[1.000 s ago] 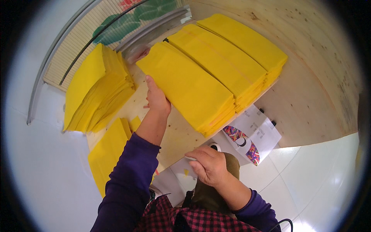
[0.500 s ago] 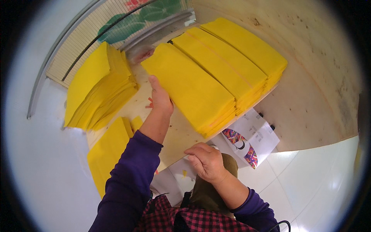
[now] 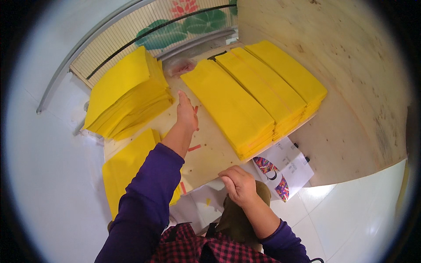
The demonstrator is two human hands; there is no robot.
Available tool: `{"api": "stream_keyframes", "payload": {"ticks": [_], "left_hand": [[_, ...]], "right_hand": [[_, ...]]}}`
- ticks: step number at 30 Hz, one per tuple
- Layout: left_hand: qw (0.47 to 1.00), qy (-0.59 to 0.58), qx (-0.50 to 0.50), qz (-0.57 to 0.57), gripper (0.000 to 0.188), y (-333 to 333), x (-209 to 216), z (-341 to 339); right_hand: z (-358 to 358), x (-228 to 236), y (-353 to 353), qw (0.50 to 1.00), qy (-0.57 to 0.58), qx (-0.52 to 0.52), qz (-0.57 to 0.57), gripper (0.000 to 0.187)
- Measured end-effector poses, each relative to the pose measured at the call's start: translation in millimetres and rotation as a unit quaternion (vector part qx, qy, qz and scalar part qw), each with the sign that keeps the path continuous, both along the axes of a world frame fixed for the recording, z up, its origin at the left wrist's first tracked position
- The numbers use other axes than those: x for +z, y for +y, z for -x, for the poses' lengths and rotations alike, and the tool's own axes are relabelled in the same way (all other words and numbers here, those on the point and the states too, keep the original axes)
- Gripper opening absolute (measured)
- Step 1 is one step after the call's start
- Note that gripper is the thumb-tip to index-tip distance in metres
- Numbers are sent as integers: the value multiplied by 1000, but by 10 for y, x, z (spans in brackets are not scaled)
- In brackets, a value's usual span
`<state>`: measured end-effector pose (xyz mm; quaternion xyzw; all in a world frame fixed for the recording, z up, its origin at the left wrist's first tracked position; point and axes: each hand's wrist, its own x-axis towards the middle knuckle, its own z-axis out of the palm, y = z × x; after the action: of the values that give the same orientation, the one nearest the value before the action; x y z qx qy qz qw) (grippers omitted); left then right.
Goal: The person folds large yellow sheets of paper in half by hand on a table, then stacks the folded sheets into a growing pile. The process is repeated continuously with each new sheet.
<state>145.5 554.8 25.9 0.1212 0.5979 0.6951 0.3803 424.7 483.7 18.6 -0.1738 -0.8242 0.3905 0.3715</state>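
Three long stacks of yellow, folded, cloth-like sheets [image 3: 228, 107] lie side by side on a pale wooden tabletop [image 3: 215, 158]. My left hand [image 3: 187, 115] is held edge-on over the tabletop, fingers stretched out, with nothing seen in it. A gap separates it from the nearest long stack. To its left rises a taller, leaning pile of yellow sheets [image 3: 123, 83]. More yellow sheets [image 3: 127, 171] lie nearer, partly behind my left forearm. At the table's front edge, my right hand [image 3: 239, 184] is closed with bent fingers; what is inside them is hidden.
Small red strips [image 3: 194, 147] lie scattered on the tabletop. Crumpled clear plastic [image 3: 180, 68] sits behind them. A tall wooden panel [image 3: 342, 87] stands at right, a slatted screen with painted leaves [image 3: 109, 50] at the back. White printed paper [image 3: 289, 166] shows below the table's right edge.
My left hand has come away leftward from the side of the nearest long stack. My right hand stays at the table edge. The whole view has shifted slightly.
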Motion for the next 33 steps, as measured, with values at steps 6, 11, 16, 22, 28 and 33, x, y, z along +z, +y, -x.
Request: {"api": "stream_keyframes", "payload": {"ticks": [6, 11, 16, 22, 28, 33], "left_hand": [[996, 3, -11, -94, 78, 351, 28, 152], [982, -79, 24, -171, 59, 565, 212, -3], [983, -17, 142, -112, 42, 613, 163, -36], [965, 120, 231, -28, 18, 710, -138, 358], [971, 121, 205, 3, 19, 673, -99, 369], [973, 16, 221, -64, 19, 672, -77, 256]], "right_hand": [[32, -28, 97, 1000, 0, 10, 22, 12], [29, -26, 141, 998, -13, 22, 50, 13], [7, -32, 168, 997, -2, 22, 75, 13], [5, -47, 173, 998, -12, 20, 60, 14], [8, -56, 188, 998, -5, 25, 65, 14], [12, -48, 195, 997, -3, 28, 73, 13]]}}
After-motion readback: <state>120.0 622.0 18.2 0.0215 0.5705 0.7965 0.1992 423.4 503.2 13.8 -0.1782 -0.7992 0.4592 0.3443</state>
